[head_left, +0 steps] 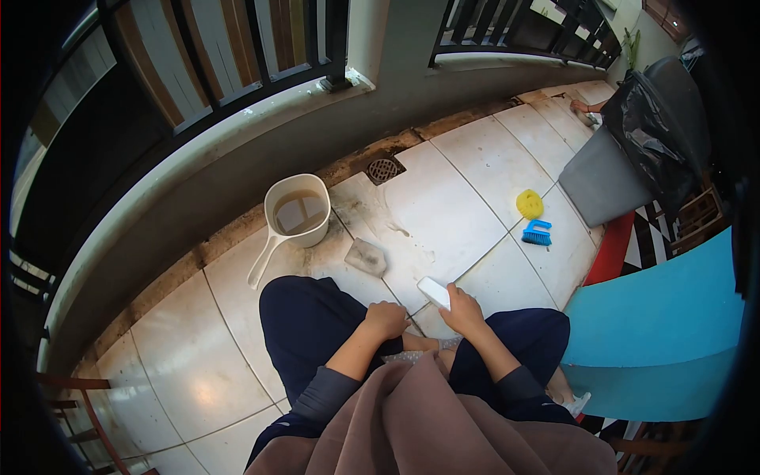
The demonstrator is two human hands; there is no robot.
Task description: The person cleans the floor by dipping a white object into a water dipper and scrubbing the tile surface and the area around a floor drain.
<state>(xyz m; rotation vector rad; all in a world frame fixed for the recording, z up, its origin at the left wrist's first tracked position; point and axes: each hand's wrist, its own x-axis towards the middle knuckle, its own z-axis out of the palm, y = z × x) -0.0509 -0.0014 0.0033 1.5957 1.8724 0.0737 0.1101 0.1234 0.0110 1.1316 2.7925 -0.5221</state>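
Observation:
My right hand (463,310) grips a white rectangular block (433,291) just above the floor tiles. By my left knee, my left hand (386,320) is curled into a fist, and nothing shows in it. A dirty grey-white sponge (366,257) lies on the tiles ahead of that fist. Beyond it stands a cream water dipper (319,236) with murky water inside, its handle pointing toward me. To the right, a yellow scrubbing pad (530,204) lies beside a blue scrub brush (537,233).
A round floor drain (382,170) sits by the low grey wall (309,131) with black railings. At the right stand a grey bin (606,178) lined with a black bag and a blue surface (657,332). Another person's hand (580,106) touches the floor behind the bin.

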